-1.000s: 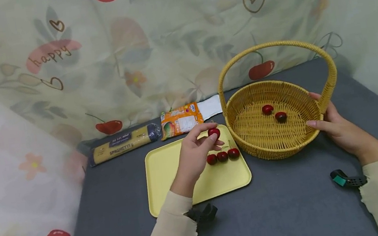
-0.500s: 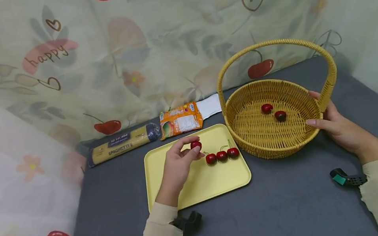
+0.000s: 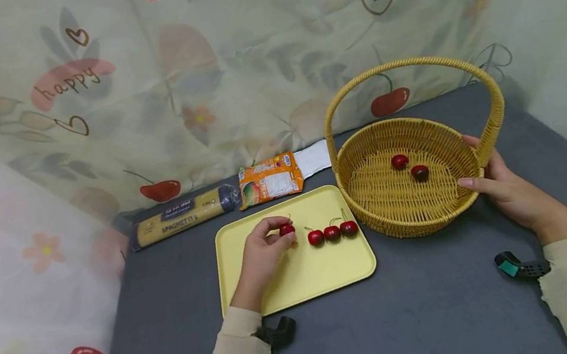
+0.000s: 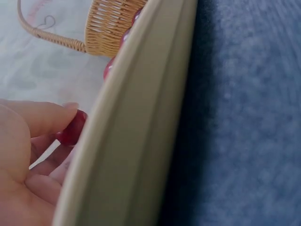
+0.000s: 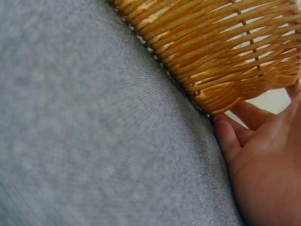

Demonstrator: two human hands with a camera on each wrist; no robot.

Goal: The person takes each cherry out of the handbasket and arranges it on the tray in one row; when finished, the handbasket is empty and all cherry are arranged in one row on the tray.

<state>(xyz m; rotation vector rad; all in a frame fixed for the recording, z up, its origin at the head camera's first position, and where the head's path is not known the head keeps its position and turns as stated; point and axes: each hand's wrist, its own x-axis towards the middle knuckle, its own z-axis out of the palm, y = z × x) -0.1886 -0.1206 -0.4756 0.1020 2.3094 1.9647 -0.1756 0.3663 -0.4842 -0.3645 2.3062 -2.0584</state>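
Note:
Between thumb and fingers, my left hand (image 3: 262, 253) pinches a dark red cherry (image 3: 287, 229), low over the yellow tray (image 3: 323, 276). To the right of it on the tray, three stemmed cherries (image 3: 332, 234) sit in a row. In the left wrist view the tray's side (image 4: 136, 127) hides part of the pinched cherry (image 4: 73, 129). My right hand (image 3: 515, 200) holds the right side of the wicker basket (image 3: 403, 229), thumb over the rim and other fingers outside. Two more cherries (image 3: 400, 162) lie on the basket floor.
A spaghetti pack (image 3: 183, 217), an orange packet (image 3: 269, 180) and a white packet (image 3: 313, 159) lie along the back, before the patterned curtain (image 3: 246, 56). The basket's tall arched handle (image 3: 408, 63) stands up beside the tray, on the grey tabletop (image 3: 389, 324).
My left hand has carried the cherry leftward from near the basket, then lowered it toward the tray, left of the row. The right hand stays on the basket.

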